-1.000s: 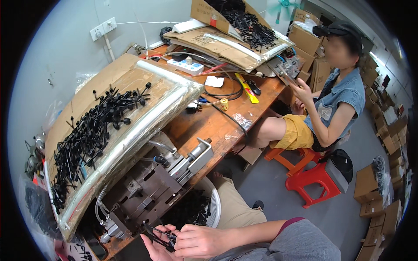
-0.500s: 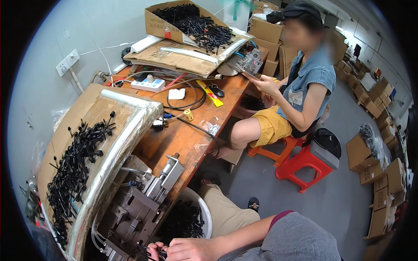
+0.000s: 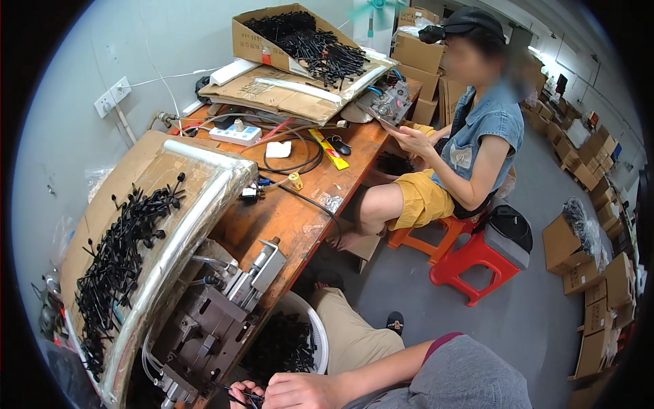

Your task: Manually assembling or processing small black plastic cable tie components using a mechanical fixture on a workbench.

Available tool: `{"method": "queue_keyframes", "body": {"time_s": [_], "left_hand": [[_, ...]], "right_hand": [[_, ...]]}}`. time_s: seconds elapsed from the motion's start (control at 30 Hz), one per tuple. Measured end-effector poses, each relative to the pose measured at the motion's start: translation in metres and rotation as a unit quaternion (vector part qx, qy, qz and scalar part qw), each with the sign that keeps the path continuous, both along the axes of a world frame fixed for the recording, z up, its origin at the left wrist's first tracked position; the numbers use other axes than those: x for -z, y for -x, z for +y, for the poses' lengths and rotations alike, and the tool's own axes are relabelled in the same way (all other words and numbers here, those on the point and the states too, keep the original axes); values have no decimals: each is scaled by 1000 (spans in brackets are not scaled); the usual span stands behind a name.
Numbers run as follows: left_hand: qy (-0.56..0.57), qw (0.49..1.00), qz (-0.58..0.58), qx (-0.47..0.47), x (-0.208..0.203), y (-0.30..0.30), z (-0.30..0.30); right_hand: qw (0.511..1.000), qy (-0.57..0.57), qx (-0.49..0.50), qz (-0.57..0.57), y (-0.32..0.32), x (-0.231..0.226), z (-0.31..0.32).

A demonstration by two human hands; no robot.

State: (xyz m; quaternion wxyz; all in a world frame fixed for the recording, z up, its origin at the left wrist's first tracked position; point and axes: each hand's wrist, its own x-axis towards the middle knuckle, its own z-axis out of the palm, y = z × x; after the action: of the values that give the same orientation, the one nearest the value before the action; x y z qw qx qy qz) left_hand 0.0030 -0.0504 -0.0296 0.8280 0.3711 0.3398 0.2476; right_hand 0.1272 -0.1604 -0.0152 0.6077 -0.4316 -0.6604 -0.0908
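Observation:
At the lower edge my two hands are close together. My left hand (image 3: 245, 393) is closed, with thin black plastic pieces (image 3: 253, 399) at its fingers. Beside it my right hand (image 3: 294, 391) is curled with its knuckles up, near the same pieces; whatever lies under its fingers is hidden. A metal press-like fixture (image 3: 208, 334) with a cylinder and air hoses stands just left of the hands. Under the table edge a white basket (image 3: 320, 334) holds many black pieces. More black stick-like pieces with knobbed ends (image 3: 126, 252) lie heaped on a cardboard-covered slope.
On the wooden table (image 3: 272, 218) are a power strip (image 3: 235, 133), cables and a yellow packet (image 3: 328, 148). An open carton (image 3: 248, 41) of black pieces stands at the back. A co-worker (image 3: 477, 136) sits holding a phone, by a red stool (image 3: 470, 269). Cartons (image 3: 599, 320) line the right.
The view has shifted slightly. My hands stay together at nearly the same place, with the black pieces still at the fingers.

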Motion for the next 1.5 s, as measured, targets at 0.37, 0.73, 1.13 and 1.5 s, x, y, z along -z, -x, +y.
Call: {"method": "queue_keyframes", "body": {"time_s": [0.37,0.73,1.13,1.5], "left_hand": [[-24,997,-67,-21,19,15,10],[-99,992,-73,-37,8,29,16],[-58,995,-75,-23,3,22,23],[0,997,-78,26,2,21,24]], "right_hand": [[991,104,56,68,-20,15,18],[948,248,95,-174,-39,12,76],[923,284,128,-225,-39,5,90],[906,319,152,-235,-32,1,90]]}}
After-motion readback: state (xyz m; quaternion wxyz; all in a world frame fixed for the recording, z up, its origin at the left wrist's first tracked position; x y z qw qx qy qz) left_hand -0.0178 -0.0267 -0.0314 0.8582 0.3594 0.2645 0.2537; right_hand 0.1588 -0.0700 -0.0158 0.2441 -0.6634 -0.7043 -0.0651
